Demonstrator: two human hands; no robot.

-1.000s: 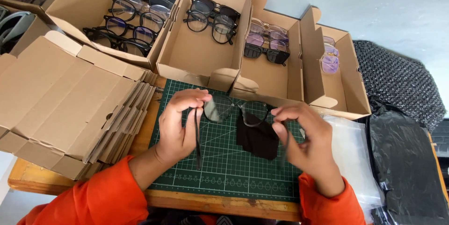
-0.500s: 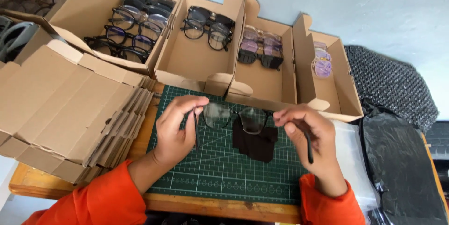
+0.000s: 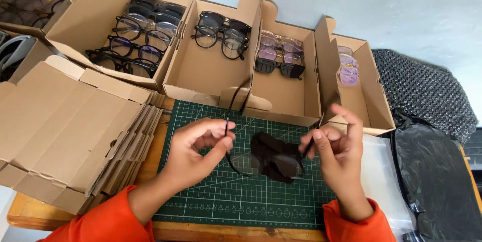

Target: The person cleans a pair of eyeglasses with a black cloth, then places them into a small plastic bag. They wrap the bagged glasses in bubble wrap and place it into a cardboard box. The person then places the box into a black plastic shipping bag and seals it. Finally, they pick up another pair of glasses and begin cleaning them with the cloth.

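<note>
Over a green cutting mat (image 3: 241, 191) I hold a pair of black-framed glasses (image 3: 266, 164) with clear lenses. My left hand (image 3: 193, 151) pinches the frame at its left hinge, with that arm of the glasses pointing up and away. My right hand (image 3: 336, 149) grips the frame at its right hinge. The lenses face down toward me, low over a dark cloth (image 3: 273, 151) that lies on the mat.
Open cardboard boxes (image 3: 211, 66) line the back, filled with black, clear and purple glasses. A stack of flat cardboard box blanks (image 3: 70, 121) lies at the left. Clear plastic bags (image 3: 386, 171) and black plastic bags (image 3: 437, 171) sit at the right, with grey mesh (image 3: 422, 86) behind.
Both hands have turned the glasses over: the lenses dropped from above the cloth to low over it, and the arms now point away instead of toward me.
</note>
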